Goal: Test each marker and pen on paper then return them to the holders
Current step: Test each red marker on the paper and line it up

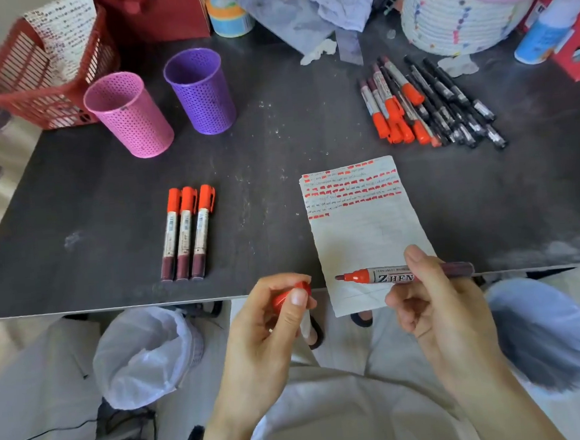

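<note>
My right hand [435, 306] grips an uncapped red marker [364, 276] that lies level over the near end of the paper [368, 235], tip pointing left. The marker's red cap [288, 293] is pinched in my left hand [265, 328], just off the table's front edge. Rows of red dashes and dark scribbles cover the paper's far half. Three capped red markers [188, 232] lie side by side left of the paper. A pile of red markers and black pens [424, 104] lies at the far right. The pink holder [130, 114] and the purple holder [200, 90] stand upright at the far left.
A red mesh basket [15, 91] with a marked paper stands at the back left of the dark table [275, 128]. Crumpled cloth, a round tin, a woven white basket [453, 19] and a red box line the back. A lined waste bin [143, 353] sits under the table's front edge.
</note>
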